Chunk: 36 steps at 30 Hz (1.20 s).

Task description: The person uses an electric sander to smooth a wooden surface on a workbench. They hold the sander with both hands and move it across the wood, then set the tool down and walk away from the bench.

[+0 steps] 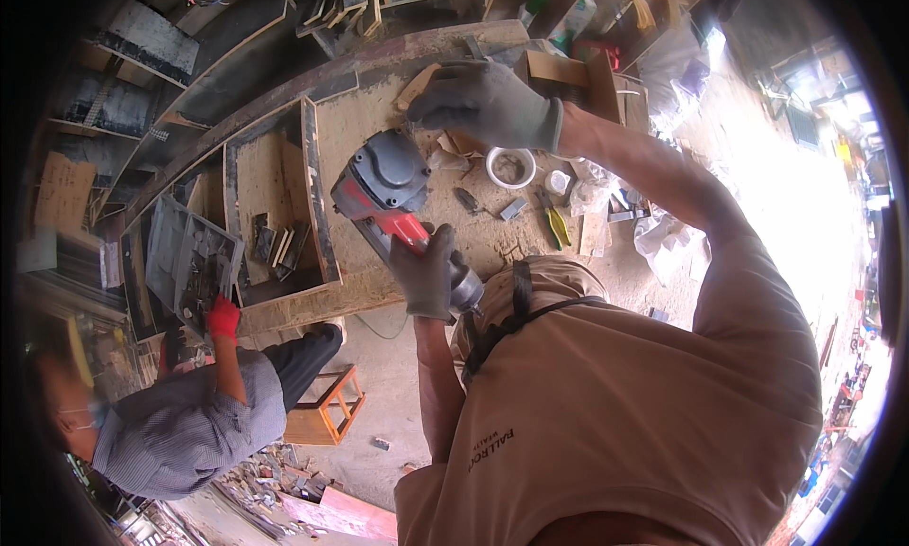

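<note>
My left hand, in a grey work glove, grips the red handle of a pneumatic nail gun with a dark grey cap. The tool is held over the near edge of a wooden workbench. Farther out, my right hand, also gloved in grey, hangs above the bench with its fingers curled. Whether something small is between those fingers cannot be told. Beside the right hand lie a brown scrap and a white tub. Yellow-handled pliers rest nearer to my body.
At left, a co-worker's red-gloved hand is at a grey tool case. A wooden frame with wood offcuts lies on the bench. An open cardboard box stands beyond my right wrist. On the floor is a wooden stool.
</note>
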Tool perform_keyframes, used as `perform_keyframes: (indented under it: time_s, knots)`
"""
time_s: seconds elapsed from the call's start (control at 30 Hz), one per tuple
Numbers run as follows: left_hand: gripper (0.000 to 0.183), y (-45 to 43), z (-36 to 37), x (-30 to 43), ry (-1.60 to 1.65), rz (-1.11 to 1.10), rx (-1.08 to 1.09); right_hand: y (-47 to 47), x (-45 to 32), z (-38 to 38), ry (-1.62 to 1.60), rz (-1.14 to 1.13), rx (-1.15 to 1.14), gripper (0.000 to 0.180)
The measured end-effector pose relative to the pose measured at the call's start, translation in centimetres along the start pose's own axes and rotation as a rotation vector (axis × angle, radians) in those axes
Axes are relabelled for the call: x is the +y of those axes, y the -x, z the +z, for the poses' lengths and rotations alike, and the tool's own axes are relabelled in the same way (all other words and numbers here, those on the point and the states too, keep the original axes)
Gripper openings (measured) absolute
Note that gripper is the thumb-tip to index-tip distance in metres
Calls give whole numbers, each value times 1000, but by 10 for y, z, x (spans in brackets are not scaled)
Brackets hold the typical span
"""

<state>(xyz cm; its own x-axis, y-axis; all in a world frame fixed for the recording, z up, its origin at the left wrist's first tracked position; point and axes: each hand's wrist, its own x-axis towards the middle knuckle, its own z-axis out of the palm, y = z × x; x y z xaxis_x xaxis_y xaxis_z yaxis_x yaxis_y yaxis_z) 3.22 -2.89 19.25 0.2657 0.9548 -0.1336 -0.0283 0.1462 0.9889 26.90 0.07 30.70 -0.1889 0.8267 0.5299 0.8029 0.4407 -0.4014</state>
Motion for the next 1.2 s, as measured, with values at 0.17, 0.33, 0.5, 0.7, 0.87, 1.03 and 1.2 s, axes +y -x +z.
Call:
perform_keyframes:
  time_s: [0.17, 0.33, 0.5, 0.7, 0.87, 1.03, 1.2]
  knots:
    - [26, 1, -6, 16, 111, -178, -90, -3, 16, 19, 183, -89, 63, 15]
    - [27, 7, -14, -1, 101, -225, -55, 4, 21, 42, 284, -196, 68, 15]
    - [28, 12, -9, -9, 110, -252, -40, 9, 27, 43, 356, -267, -31, 25]
    - [30, 11, -13, -18, 41, -256, -35, 8, 32, 46, 348, -375, 26, 35]
    - [23, 12, -10, -11, 78, -339, -33, 12, 39, 43, 353, -403, 30, 37]
    - [29, 13, -8, -9, 54, -285, -54, 10, 41, 38, 425, -449, 15, 38]
    - [27, 14, -10, -16, 29, -244, -36, -3, 41, 31, 466, -651, -44, 35]
